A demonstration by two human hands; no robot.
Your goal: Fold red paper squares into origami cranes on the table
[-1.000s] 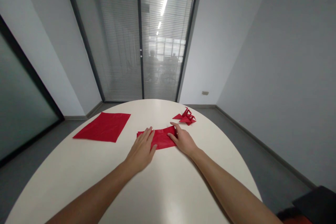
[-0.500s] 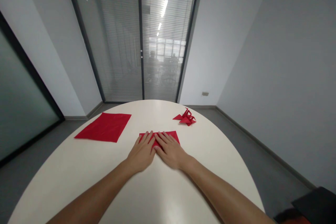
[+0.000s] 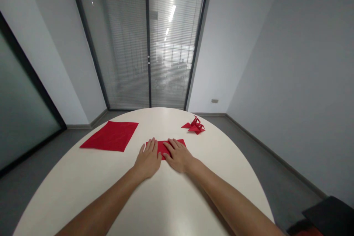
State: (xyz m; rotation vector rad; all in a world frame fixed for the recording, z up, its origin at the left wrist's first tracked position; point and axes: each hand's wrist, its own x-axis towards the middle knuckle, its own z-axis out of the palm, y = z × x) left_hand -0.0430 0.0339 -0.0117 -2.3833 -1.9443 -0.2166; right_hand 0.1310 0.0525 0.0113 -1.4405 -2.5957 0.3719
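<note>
A folded sheet of red paper lies flat on the white table before me, with parts of it hidden under my hands. My left hand rests open on its left side, fingers pointing away from me. On its right side lies my right hand, also open, the fingers a little spread and bent. Between the two hands a strip of the red paper shows.
A larger red paper sheet lies flat at the left of the round white table. Folded red paper cranes sit near the far right edge. A dark chair-like object stands at the lower right.
My hands have moved slightly apart, and more of the red paper shows between them. The right fingers are a little more bent. The camera view has shifted slightly.
</note>
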